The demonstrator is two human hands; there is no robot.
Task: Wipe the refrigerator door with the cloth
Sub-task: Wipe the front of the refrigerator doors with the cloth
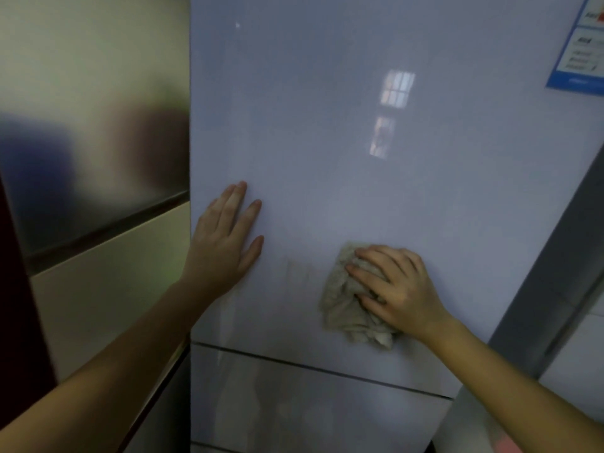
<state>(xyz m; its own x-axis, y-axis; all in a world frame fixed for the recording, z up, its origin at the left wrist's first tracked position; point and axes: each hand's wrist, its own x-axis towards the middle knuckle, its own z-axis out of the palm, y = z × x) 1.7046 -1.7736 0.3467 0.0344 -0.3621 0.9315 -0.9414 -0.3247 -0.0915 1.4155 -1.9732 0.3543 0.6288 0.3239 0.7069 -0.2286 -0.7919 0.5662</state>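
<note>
Right hand [400, 289] presses the cloth [343, 299], fingers spread, low on the door [327, 125]; left hand [225, 237] lies flat further left. Most unwiped door's probably upward.

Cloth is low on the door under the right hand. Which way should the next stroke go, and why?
Probably slide the right hand with the cloth leftward along the refrigerator door, over the faint streaks that show between it and the left hand, which rests flat near the door's left edge. That patch looks unwiped.
</note>
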